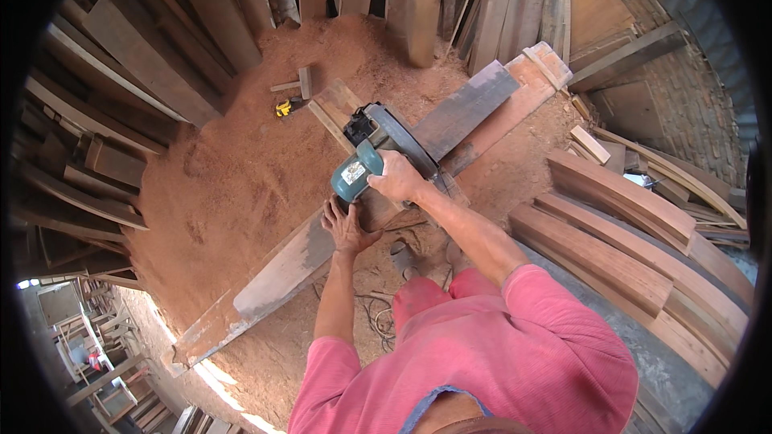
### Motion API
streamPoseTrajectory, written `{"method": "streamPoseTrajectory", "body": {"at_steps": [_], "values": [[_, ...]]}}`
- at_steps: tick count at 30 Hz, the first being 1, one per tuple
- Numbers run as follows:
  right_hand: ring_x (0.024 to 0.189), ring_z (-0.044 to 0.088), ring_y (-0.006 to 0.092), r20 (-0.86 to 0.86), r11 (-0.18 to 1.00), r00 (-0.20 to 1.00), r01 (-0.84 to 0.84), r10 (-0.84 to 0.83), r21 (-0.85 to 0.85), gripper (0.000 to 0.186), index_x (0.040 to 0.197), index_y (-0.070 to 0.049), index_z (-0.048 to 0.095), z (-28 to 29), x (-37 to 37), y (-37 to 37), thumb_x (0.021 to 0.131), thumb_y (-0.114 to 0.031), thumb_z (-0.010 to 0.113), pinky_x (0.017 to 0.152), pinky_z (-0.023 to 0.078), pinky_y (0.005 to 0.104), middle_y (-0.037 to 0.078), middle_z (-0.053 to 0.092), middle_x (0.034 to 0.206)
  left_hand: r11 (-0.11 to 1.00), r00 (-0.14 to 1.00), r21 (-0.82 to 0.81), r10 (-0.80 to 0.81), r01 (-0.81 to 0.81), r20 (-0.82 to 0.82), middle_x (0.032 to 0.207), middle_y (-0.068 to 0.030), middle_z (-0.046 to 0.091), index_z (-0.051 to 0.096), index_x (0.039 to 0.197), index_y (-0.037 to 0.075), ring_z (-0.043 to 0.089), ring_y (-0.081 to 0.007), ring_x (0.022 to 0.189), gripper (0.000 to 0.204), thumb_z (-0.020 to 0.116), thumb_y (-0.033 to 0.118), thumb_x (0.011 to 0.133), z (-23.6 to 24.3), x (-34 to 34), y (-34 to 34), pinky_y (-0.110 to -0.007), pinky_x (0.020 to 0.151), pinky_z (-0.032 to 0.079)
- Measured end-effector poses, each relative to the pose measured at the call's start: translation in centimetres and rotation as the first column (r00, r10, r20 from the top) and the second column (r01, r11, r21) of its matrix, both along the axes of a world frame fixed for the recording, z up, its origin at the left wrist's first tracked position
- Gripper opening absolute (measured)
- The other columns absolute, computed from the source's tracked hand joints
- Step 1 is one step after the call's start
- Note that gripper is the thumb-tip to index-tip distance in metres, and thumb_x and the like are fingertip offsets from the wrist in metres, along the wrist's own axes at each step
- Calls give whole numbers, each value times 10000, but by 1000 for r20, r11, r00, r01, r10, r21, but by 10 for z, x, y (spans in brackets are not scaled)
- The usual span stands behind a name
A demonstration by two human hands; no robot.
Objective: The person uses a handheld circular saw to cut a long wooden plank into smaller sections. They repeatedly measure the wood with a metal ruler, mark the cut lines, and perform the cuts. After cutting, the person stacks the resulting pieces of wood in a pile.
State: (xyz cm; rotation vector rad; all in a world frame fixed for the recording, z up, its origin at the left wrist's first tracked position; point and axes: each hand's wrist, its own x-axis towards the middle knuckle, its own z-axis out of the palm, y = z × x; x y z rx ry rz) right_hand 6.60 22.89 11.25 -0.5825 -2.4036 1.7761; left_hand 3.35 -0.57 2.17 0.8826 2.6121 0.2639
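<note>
My right hand (396,177) is closed round the handle of a teal circular saw (351,180) with a curved grey blade guard. The saw rests across a dark board (466,112) that lies on a long wooden beam (281,277). Just below the saw's rear end, my left hand (347,227) has its fingers spread and its thumb stretched to the right. Its fingertips are at the saw body and the wood; exactly what they press on is partly hidden. The blade is hidden from this view.
Reddish sawdust (241,169) covers the ground. A yellow and black tape measure (283,108) lies beyond the beam, beside small wood offcuts (305,83). Planks (153,56) lean all around the far side. Stacked timbers (595,249) lie at right; a cord (378,317) lies near my feet.
</note>
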Motion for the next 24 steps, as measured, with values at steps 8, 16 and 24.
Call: {"method": "streamPoseTrajectory", "body": {"at_steps": [8, 16, 24], "values": [[989, 715, 398, -33, 1000, 999, 5, -6, -15, 398, 1113, 67, 674, -1, 1, -3, 795, -171, 709, 897, 546, 448, 283, 728, 1048, 999, 1000, -37, 11, -10, 11, 1651, -290, 162, 467, 1454, 213, 90, -539, 1535, 1112, 954, 522, 504, -2, 0, -1, -732, 1167, 126], [1006, 694, 473, 8, 998, 999, 45, -45, 46, 353, 1062, 55, 686, 7, 3, -2, 793, -172, 699, 899, 544, 483, 304, 722, 1023, 995, 999, -95, -10, 13, 34, 1659, -289, 150, 416, 1522, 235, 81, -525, 1546, 1190, 955, 527, 502, 5, -7, -1, -703, 1193, 123], [945, 705, 326, 31, 993, 993, 110, -111, 44, 373, 1137, 55, 681, 78, 78, -7, 824, -145, 715, 903, 541, 422, 223, 735, 1001, 1000, 1000, -11, -12, 12, 20, 1635, -302, 189, 453, 1540, 184, 125, -523, 1527, 1166, 928, 543, 538, 5, -7, -1, -699, 1195, 114]]}}
